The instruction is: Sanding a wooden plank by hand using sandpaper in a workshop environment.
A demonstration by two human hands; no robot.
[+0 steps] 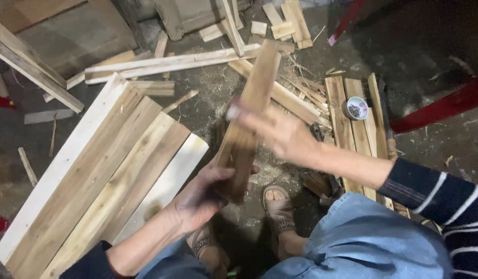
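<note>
Left hand [205, 194] is gripping the lower end of a short wooden plank [249, 119], fingers wrapped around it, holding it tilted so its top is pointing toward one o'clock. Right hand [272, 132] is lying open against the plank's middle, fingers spread and blurred, touching rather than clasping it. At nine o'clock from the hands, a row of long boards [102, 175] is lying side by side on the floor [435, 139], seemingly already set out. At two o'clock, three shorter slats [352, 134] are carrying a small round tin of nails [357, 108]. Offcuts and shavings [301, 88] are littering twelve o'clock. Judging by this, the held plank is not yet placed anywhere.
</note>
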